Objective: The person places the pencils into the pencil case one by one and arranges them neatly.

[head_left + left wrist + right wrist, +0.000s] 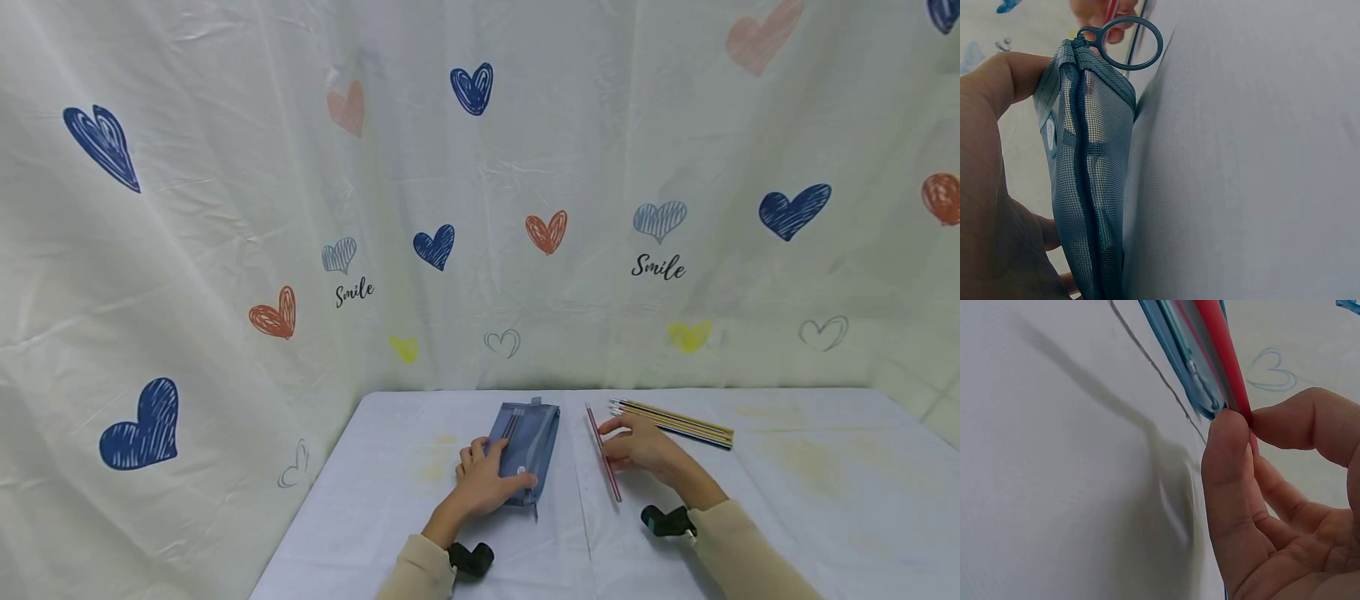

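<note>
A blue mesh pencil case (537,450) with a zip and a ring pull (1159,47) lies on the table, its long side running away from me. My left hand (480,483) rests on its near left part, thumb and fingers spread across the upper face. Dark pencils (512,425) show at the case's far part, beside the index finger. To the right of the case, my right hand (637,448) pinches a red striped pencil (614,483) between thumb and fingertips. The pencil is tilted, its far end leaning left.
Several yellow-and-black and dark blue striped pencils (697,427) lie together behind and to the right of my right hand. A white cloth (825,533) covers the table. A white curtain printed with hearts (547,150) hangs behind its far edge.
</note>
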Available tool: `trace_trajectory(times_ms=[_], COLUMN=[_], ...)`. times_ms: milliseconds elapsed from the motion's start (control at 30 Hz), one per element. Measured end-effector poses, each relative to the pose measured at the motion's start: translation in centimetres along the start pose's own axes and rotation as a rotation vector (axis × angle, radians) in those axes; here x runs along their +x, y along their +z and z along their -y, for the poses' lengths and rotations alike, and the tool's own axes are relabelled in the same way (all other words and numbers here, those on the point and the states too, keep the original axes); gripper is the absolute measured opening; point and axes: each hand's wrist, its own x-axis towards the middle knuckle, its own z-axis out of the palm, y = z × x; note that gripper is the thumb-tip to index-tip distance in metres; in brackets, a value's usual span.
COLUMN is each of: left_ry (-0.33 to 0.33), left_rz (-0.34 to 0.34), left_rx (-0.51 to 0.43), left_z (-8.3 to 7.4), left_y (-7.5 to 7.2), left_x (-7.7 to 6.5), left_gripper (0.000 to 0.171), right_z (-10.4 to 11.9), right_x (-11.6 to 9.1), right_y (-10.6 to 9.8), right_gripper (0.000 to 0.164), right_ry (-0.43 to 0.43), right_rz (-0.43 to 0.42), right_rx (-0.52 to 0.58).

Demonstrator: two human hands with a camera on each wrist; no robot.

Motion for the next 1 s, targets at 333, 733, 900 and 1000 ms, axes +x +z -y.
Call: trace_trajectory(times_ms=[333,733,900,1000], left_ry=[-0.005,-0.004,0.0,0.002], left_rz=[-0.003,-0.01,-0.013,-0.005], left_rx=[0.0,-0.004,-0.002,-0.005], left_z=[0.1,0.1,0.0,-0.2], left_y=[0.0,-0.1,-0.1,-0.2], left_x=[0.0,0.0,-0.1,-0.1], left_gripper=[0.094,0.094,0.094,0.093], right_z=[0.7,0.8,1.2,1.4], right_x=[-0.2,0.1,-0.3,-0.4], right_y=[1.4,3.0,3.8,4.2], right_gripper=[0.042,0.043,0.041,0.04], right_ry=[-0.006,-0.053,-0.022,-0.001], right_rz=[0.066,0.133,0.108,0.086], right_rx=[-0.012,0.026,0.01,0.007])
